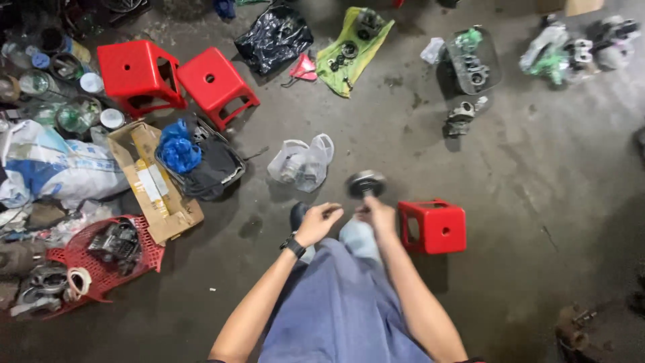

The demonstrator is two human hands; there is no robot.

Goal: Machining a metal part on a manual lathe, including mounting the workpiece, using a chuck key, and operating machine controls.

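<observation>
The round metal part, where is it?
In the head view, the round metal part is just above the right hand, held near centre, between the clear plastic bag and the small red stool.

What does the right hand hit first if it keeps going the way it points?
The right hand already holds a round dark metal part, which leads. Beyond it the line looks like bare concrete floor; depth is unclear.

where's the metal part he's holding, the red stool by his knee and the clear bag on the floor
metal part (pixel 366 183), head view, on its round dark disc
red stool (pixel 437 225), head view, on its top face
clear bag (pixel 304 163), head view, on its middle, over the parts inside
</observation>
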